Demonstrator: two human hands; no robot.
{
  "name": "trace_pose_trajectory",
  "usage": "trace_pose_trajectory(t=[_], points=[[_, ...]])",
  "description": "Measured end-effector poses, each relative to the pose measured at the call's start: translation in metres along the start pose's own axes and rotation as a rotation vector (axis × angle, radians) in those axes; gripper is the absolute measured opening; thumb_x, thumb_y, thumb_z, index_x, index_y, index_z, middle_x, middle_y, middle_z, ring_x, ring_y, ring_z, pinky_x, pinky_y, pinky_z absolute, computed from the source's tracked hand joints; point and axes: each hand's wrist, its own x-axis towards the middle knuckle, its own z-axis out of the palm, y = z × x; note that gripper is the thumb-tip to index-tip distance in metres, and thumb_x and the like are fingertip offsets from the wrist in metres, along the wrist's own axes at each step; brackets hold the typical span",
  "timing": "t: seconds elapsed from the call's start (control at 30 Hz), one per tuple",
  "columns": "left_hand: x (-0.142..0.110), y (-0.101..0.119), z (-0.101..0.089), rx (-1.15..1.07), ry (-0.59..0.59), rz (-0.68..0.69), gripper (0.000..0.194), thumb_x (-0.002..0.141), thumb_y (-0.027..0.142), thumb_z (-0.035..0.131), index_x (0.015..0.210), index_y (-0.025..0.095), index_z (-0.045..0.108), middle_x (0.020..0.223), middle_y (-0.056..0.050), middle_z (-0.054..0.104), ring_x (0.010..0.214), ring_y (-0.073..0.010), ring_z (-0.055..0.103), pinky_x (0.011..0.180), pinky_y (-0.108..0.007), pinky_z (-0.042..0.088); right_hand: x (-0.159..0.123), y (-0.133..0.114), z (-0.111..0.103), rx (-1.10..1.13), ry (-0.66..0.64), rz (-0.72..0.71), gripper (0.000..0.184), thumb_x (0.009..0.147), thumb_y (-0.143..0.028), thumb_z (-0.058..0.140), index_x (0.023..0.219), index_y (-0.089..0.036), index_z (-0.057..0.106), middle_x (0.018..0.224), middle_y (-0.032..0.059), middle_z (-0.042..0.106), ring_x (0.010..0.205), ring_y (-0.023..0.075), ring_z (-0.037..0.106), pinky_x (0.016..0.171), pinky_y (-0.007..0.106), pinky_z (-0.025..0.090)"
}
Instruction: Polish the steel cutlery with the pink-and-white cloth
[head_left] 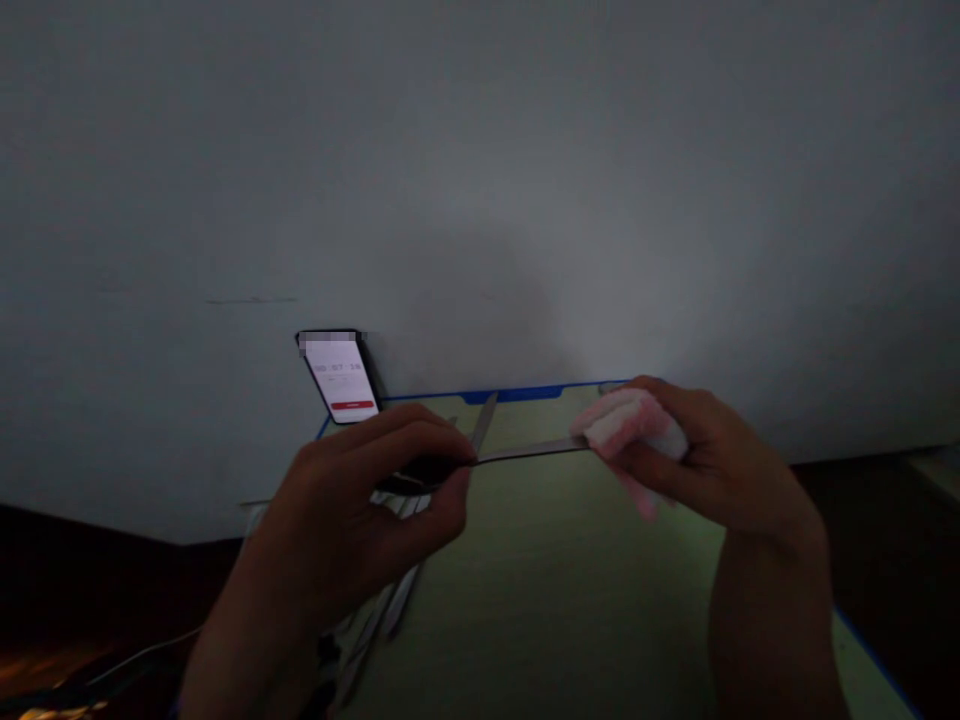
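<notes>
My left hand (375,500) is closed, its thumb and fingers pinching one end of a thin, flat metal blade (529,450). The blade lies level above the table, pointing right. Most of its left end is hidden in my hand. A pink and white cloth (634,425) is gripped by my right hand (720,460) and folded around the blade's right end, which it covers. Behind my left fingertips, another tapered metal blade (486,415) lies on the table. Several long, silvery flat pieces (405,600) lie below my left hand, partly covered by it.
A phone (341,375) with a lit timer screen leans on the grey wall (480,200) at the back left. The pale green tabletop (555,600) has a blue edge (514,394) against the wall. A thin cable (146,650) runs at the lower left.
</notes>
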Motion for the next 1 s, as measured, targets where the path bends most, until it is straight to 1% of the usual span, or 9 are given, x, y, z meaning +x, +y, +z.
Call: trace_pose_trajectory(t=[0.07,0.2,0.33,0.4,0.47,0.7,0.83,0.9,1.0], points=[[0.001,-0.003,0.001,0.005,-0.022,-0.004,0.005,0.078,0.024,0.059,0.081,0.021,0.062,0.08,0.002,0.065,0.064,-0.0096,0.062,0.062,-0.019,0.051,0.001,0.001,0.001,-0.01,-0.059,0.015,0.022,0.084,-0.039,0.054,0.089,-0.019,0.061,0.074,0.0011,0.065,0.068,0.013,0.058,0.059,0.024,0.042],[0.004,-0.007,0.003,0.031,-0.09,-0.036,0.009,0.082,0.026,0.057,0.08,0.02,0.062,0.078,0.002,0.064,0.067,-0.0098,0.061,0.064,-0.019,0.05,0.003,0.002,0.002,-0.035,-0.16,0.053,0.025,0.087,-0.041,0.05,0.093,-0.019,0.06,0.083,0.002,0.066,0.07,0.0132,0.058,0.065,0.025,0.042],[0.006,-0.009,0.005,0.036,-0.156,-0.058,0.015,0.085,0.031,0.053,0.082,0.02,0.063,0.081,0.0,0.065,0.069,-0.0108,0.061,0.064,-0.021,0.05,0.004,0.001,0.003,-0.05,-0.196,0.065,0.028,0.088,-0.043,0.048,0.097,-0.02,0.059,0.085,0.0026,0.066,0.073,0.0142,0.058,0.066,0.026,0.04],[0.006,-0.01,0.005,0.036,-0.189,-0.057,0.017,0.086,0.033,0.052,0.083,0.02,0.064,0.081,0.0,0.065,0.069,-0.0112,0.061,0.065,-0.021,0.05,0.004,0.001,0.003,-0.051,-0.216,0.078,0.028,0.088,-0.044,0.048,0.095,-0.02,0.058,0.084,0.0021,0.065,0.073,0.0142,0.058,0.065,0.026,0.039],[0.006,-0.01,0.006,0.048,-0.197,-0.057,0.019,0.086,0.034,0.052,0.083,0.021,0.065,0.08,0.0,0.066,0.068,-0.0114,0.061,0.064,-0.022,0.05,0.004,0.0,0.003,-0.049,-0.236,0.094,0.028,0.087,-0.045,0.048,0.092,-0.02,0.058,0.083,0.0015,0.065,0.073,0.0141,0.057,0.064,0.026,0.039],[0.007,-0.006,0.004,0.078,-0.173,-0.066,0.022,0.085,0.037,0.053,0.08,0.021,0.067,0.077,0.0,0.067,0.065,-0.0115,0.062,0.061,-0.021,0.05,0.005,-0.002,0.004,-0.034,-0.243,0.087,0.028,0.087,-0.045,0.048,0.09,-0.02,0.059,0.08,0.0008,0.064,0.07,0.013,0.056,0.061,0.025,0.037],[0.006,-0.007,0.004,0.069,-0.156,-0.06,0.022,0.085,0.037,0.054,0.085,0.022,0.07,0.082,-0.001,0.069,0.069,-0.0126,0.064,0.064,-0.023,0.052,0.006,-0.004,0.003,-0.011,-0.25,0.07,0.027,0.088,-0.044,0.047,0.091,-0.02,0.059,0.077,0.0002,0.064,0.068,0.0126,0.056,0.061,0.025,0.038],[0.006,-0.009,0.004,0.07,-0.18,-0.061,0.022,0.086,0.037,0.053,0.09,0.024,0.071,0.086,-0.001,0.069,0.072,-0.0134,0.065,0.066,-0.023,0.052,0.006,-0.004,0.003,-0.011,-0.255,0.067,0.027,0.088,-0.044,0.047,0.091,-0.02,0.059,0.076,-0.0001,0.064,0.067,0.0124,0.056,0.061,0.025,0.038],[0.005,-0.013,0.005,0.091,-0.248,-0.058,0.024,0.088,0.036,0.051,0.097,0.027,0.07,0.09,-0.002,0.07,0.08,-0.0155,0.065,0.069,-0.025,0.052,0.007,-0.004,0.005,-0.049,-0.24,0.056,0.028,0.087,-0.045,0.048,0.09,-0.02,0.06,0.077,0.0002,0.064,0.068,0.0129,0.057,0.062,0.025,0.037]])
